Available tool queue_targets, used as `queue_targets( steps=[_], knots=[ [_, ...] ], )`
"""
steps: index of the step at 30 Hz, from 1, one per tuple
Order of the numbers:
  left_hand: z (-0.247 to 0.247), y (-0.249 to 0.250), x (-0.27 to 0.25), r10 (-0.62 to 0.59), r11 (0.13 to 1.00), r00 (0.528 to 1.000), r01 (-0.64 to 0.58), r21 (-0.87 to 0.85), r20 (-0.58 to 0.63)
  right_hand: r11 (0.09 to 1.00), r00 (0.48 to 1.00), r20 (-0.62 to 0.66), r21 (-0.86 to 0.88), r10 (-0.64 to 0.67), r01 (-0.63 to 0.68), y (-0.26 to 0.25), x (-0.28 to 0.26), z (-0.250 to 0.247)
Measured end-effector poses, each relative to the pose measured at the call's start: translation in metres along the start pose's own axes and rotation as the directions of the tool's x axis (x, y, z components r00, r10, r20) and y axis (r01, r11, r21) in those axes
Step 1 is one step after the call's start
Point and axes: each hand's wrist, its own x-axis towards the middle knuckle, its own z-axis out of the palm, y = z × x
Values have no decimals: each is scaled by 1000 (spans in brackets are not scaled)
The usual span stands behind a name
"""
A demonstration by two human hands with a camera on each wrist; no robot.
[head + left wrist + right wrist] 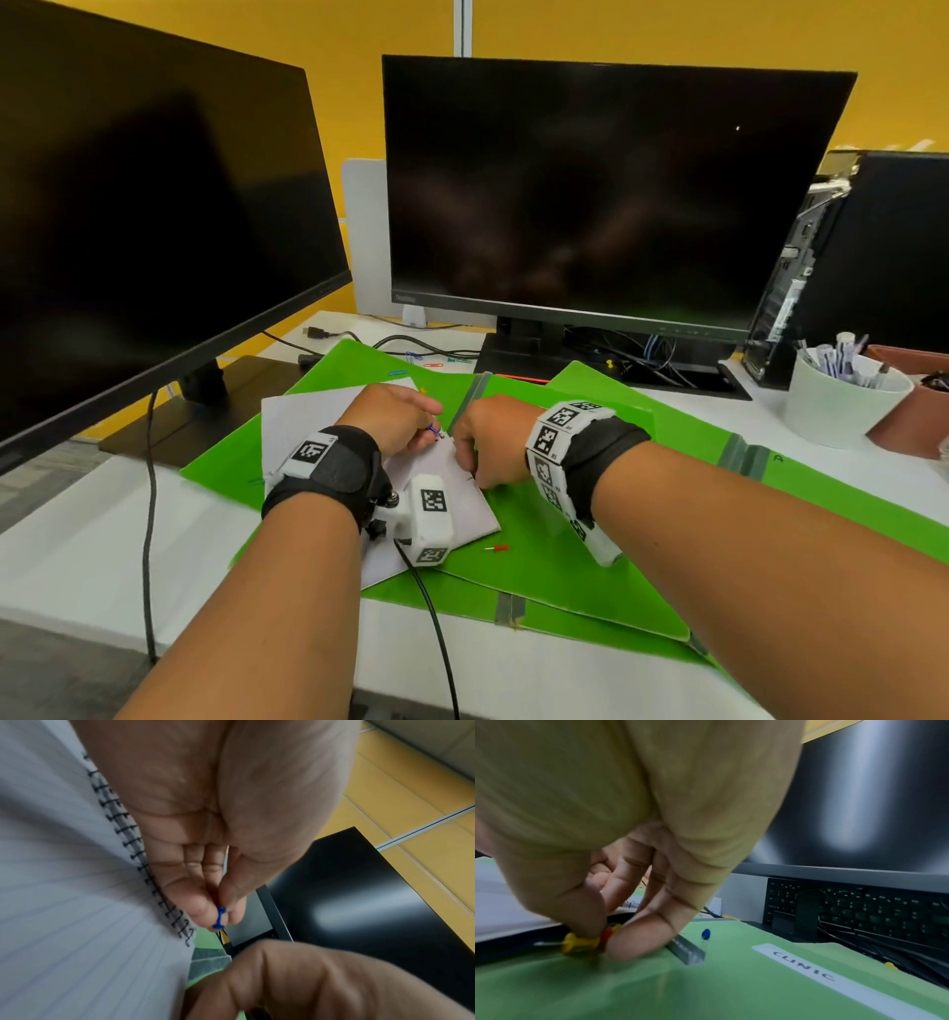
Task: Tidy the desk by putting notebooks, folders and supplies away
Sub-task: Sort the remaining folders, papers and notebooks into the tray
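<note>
A spiral notebook [318, 411] lies open on overlapping green folders [590, 514]. My left hand [431, 427] hovers over the notebook's top corner and pinches a blue push pin [219, 918] between thumb and fingertip. My right hand [470, 470] is down at the notebook's right edge, pinching a yellow push pin [577, 941] together with a red one [607, 933] against the folder [731, 983]. Another blue pin [706, 933] stands on the folder just beyond those fingers. A loose red pin [498, 549] lies on the folder below the notebook.
Two dark monitors [590, 190] stand behind. Cables, paper clips [411, 360] and a yellow pin [609, 364] lie near the monitor stand. A white cup of pens [842, 406] and a brown pot [919, 411] are at right. The keyboard [859, 908] leans under the monitor.
</note>
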Motion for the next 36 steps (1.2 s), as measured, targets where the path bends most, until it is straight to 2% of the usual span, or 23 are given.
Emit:
queue_targets(
  steps=[10, 21, 27, 32, 36],
  knots=[
    [3, -2, -5, -40, 995, 997, 34, 91, 65, 999, 999, 35, 30, 15, -16, -1, -3, 5],
    [10, 2, -6, -17, 996, 998, 12, 85, 62, 977, 995, 29, 188, 95, -99, 18, -10, 7],
    [25, 3, -4, 18, 996, 992, -28, 79, 123, 937, 986, 22, 311, 163, -162, 31, -16, 9],
    [41, 7, -7, 105, 993, 972, -112, 22, 209, 895, 983, -16, 418, 180, -157, 44, -24, -4],
    [62, 14, -12, 159, 982, 962, -176, 62, 222, 853, 976, -88, 506, 201, -129, 64, -40, -24]
  ],
)
